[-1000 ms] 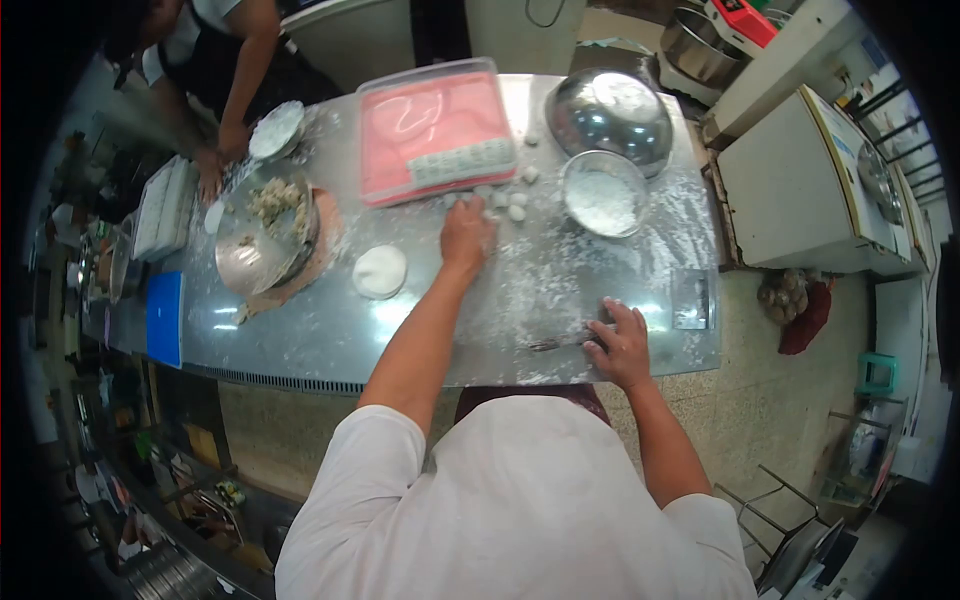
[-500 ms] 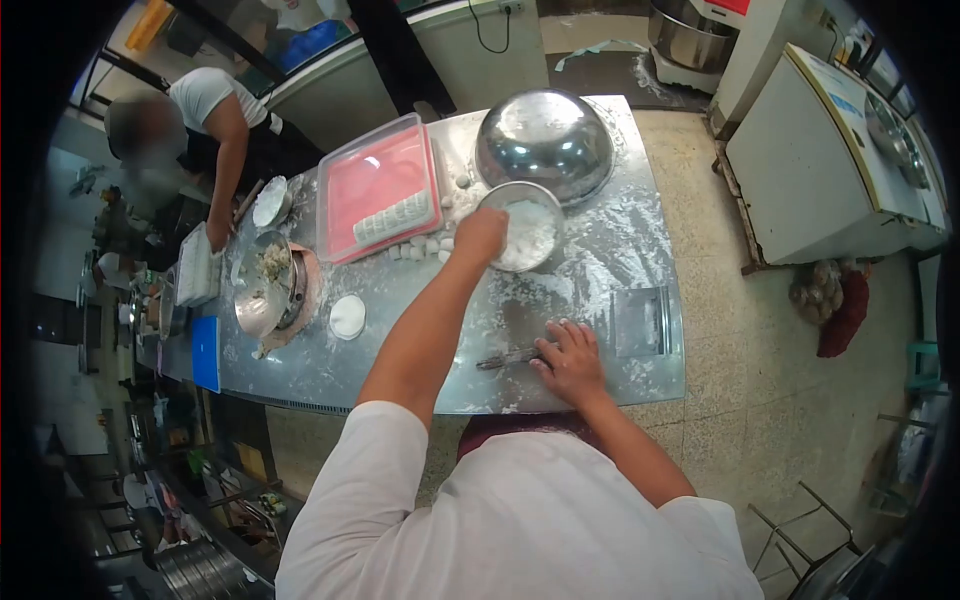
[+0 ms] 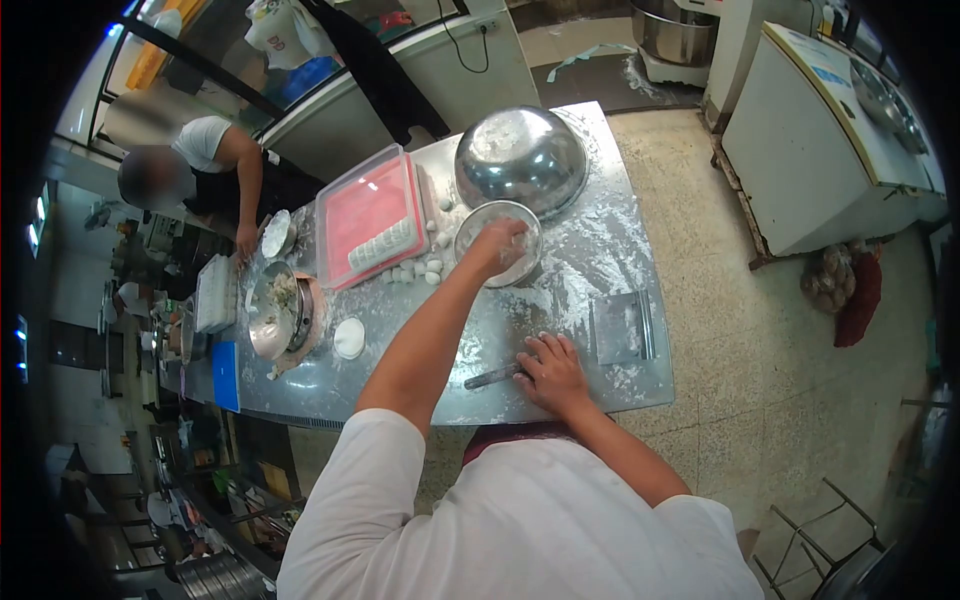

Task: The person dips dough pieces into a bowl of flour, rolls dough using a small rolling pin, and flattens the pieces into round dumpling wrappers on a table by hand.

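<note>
My left hand [image 3: 500, 244] reaches into a metal bowl of white flour [image 3: 530, 262]; its fingertips are down in the bowl and hard to make out. My right hand [image 3: 555, 372] lies flat on the floured metal table with its fingers apart. A short dark rolling pin [image 3: 490, 377] lies against its thumb side. Several small white dough balls [image 3: 405, 271] are scattered left of the bowl. A round flat dough piece [image 3: 349, 339] lies on the table further left. Behind the flour bowl is a large upturned steel bowl [image 3: 520, 160].
A pink tray [image 3: 360, 205] in a clear box holds a row of white pieces. To its left stand a bowl of filling [image 3: 270, 325], a small white bowl [image 3: 279, 235] and a blue object [image 3: 226, 375]. A flat scraper-like plate [image 3: 622, 328] lies at right. A co-worker [image 3: 235, 160] stands at far left.
My left hand has moved from the bowl's left rim further into the flour. My right hand stays on the table. The whole view has shifted slightly with my head.
</note>
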A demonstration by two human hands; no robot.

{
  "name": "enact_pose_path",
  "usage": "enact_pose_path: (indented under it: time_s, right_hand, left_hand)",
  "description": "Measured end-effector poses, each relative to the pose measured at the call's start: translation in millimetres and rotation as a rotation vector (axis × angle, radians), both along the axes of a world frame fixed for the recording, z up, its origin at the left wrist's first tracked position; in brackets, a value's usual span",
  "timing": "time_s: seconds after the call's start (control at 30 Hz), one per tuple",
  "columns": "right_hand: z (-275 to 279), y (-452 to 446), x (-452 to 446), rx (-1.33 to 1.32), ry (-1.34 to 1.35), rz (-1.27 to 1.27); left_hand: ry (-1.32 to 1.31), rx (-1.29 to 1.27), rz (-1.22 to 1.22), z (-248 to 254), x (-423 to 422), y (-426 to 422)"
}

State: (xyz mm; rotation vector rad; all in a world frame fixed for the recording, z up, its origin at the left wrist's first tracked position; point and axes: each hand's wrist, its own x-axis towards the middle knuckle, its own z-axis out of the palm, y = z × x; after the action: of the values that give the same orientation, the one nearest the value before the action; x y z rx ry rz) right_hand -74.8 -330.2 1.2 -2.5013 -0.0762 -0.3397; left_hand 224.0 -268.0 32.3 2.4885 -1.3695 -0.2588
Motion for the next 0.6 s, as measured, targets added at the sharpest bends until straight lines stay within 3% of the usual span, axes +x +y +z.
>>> enact_pose_path:
  time_s: [0.03,0.07,0.2,0.27,0.3,0.37,0.53,0.6]
  right_hand:
    - [-0.5,1.1,-1.1,-0.002,-0.002,-0.001]
    - [-1.0,-0.5,-0.7,-0.010,-0.007,-0.002]
    - [1.1,-0.3,-3.6,-0.015,-0.011,-0.014]
    - [-1.5,0.7,-1.9,-0.026,-0.025,-0.017]
    - [-1.9,2.2,-1.1,-0.026,-0.026,-0.026]
    - [-2.7,3.5,-1.8,-0.047,-0.025,-0.035]
    - [-3.2,9.9,-3.7,-0.090,0.002,-0.071]
    - [-2.8,14.0,-3.7,-0.117,-0.021,-0.102]
  left_hand:
    - [0.010,0.013,-0.056,-7.6,-1.4,2.4]
    - [-0.024,0.192,-0.064,-13.8,-0.7,4.8]
    - [0.001,-0.001,-0.022,-0.9,-2.7,2.7]
    - [0.318,-0.226,0.414,40.6,-31.2,-5.1]
    - [0.318,-0.225,0.405,34.5,-31.7,1.2]
    - [0.040,0.057,0.120,7.6,-29.3,17.8]
    - [0.059,-0.124,0.000,-15.9,-14.1,25.7]
    - [0.013,0.009,-0.154,-20.9,2.8,20.8]
